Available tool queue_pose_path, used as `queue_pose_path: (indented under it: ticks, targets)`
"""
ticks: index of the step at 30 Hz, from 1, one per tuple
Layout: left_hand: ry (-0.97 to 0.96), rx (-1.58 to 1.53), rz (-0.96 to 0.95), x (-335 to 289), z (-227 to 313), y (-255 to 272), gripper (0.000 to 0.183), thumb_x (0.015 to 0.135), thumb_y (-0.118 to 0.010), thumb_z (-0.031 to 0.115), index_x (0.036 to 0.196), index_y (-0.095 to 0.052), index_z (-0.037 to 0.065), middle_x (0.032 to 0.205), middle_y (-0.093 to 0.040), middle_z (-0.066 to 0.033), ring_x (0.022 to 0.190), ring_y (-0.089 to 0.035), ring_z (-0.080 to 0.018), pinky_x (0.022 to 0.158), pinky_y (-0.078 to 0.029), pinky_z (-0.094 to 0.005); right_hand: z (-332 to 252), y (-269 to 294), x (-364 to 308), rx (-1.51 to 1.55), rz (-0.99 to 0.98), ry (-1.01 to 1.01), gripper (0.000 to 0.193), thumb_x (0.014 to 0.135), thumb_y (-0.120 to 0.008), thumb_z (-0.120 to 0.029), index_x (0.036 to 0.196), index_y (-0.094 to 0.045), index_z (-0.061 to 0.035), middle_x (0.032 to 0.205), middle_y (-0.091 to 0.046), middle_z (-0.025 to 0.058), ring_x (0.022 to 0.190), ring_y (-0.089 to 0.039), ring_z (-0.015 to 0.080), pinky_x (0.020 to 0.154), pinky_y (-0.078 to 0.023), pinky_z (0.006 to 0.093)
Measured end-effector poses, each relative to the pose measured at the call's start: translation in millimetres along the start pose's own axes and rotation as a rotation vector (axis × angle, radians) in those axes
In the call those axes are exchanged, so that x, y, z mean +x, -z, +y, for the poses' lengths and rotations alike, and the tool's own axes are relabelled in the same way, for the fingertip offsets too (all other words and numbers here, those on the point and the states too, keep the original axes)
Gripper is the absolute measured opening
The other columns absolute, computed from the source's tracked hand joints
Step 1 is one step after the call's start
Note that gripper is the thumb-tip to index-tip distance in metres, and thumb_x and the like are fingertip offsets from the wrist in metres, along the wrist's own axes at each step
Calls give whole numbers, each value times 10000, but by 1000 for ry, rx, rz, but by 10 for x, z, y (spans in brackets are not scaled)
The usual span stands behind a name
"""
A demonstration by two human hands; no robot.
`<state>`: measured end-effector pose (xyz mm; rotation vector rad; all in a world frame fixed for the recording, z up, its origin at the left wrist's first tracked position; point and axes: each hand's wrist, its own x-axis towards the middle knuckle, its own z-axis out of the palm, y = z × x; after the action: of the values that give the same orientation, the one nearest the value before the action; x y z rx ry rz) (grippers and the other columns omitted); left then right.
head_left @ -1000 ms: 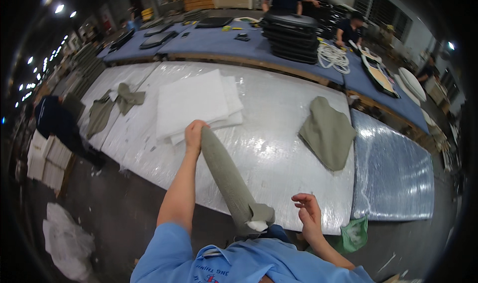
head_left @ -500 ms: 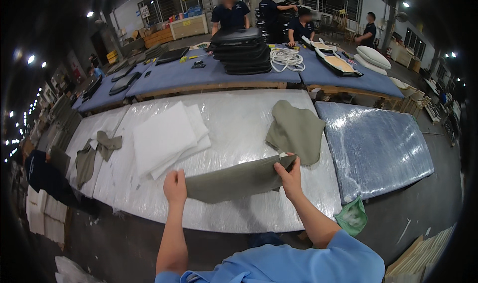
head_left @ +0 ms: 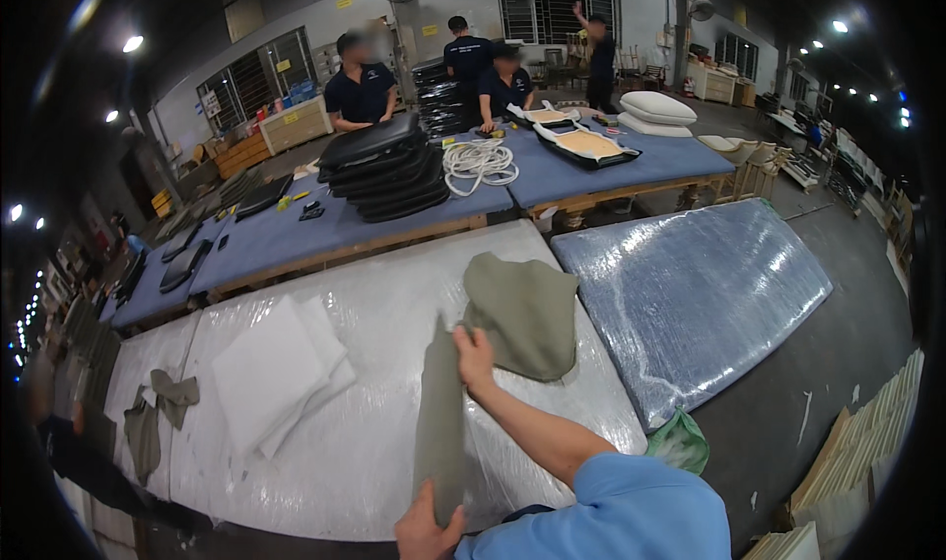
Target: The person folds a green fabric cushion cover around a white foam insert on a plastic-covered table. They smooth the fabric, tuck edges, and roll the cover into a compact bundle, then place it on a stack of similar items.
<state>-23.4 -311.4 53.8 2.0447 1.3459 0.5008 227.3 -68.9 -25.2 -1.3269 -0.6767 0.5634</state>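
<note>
A long strip of olive-green fabric [head_left: 439,412] stretches between my two hands, above the plastic-wrapped white table [head_left: 325,491]. My left hand [head_left: 428,526] grips its near end, close to the lower edge of the view. At the far end my right hand [head_left: 475,361] pinches the strip's right edge, with a small pale bit near the fingertips. Just beyond my right hand lies an olive-green fabric cover [head_left: 522,315], flat on the table. A stack of folded white sheets [head_left: 276,368] rests to the left. Farther left are smaller olive fabric scraps [head_left: 145,437].
A plastic-wrapped blue slab [head_left: 690,304] adjoins on the right, with a green bag [head_left: 680,444] at its near corner. Behind, a blue-topped table [head_left: 552,171] carries stacked black cushions [head_left: 384,171] and coiled white rope [head_left: 480,166]. Several people stand beyond it.
The strip has swung from crosswise to lengthwise. My left hand has come nearer and lower; my right hand is now at the far end. The view has shifted to the right.
</note>
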Motion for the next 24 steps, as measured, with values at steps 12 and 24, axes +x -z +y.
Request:
queue_pose_path:
  ticks: [12, 24]
  targets:
    - [-59, -476, 316, 865, -259, -164, 262, 991, -607, 149, 1178, -582, -32, 1080, -637, -179, 943, -633, -248, 896, -518, -379, -322, -451, -56, 15, -236, -26, 325, 1043, -607, -347, 1015, -617, -23, 852, -634, 64, 826, -568, 152, 773, -478, 342]
    - [115, -871, 82, 3159, -743, 114, 762, 869, -565, 17, 1594, -339, 79, 1474, -508, -168, 1284, -539, -261, 1077, -433, -366, -214, -489, 121, 11, -104, 245, 180, 1034, -596, -224, 1033, -626, -46, 830, -656, 91, 764, -607, 177, 734, -504, 353]
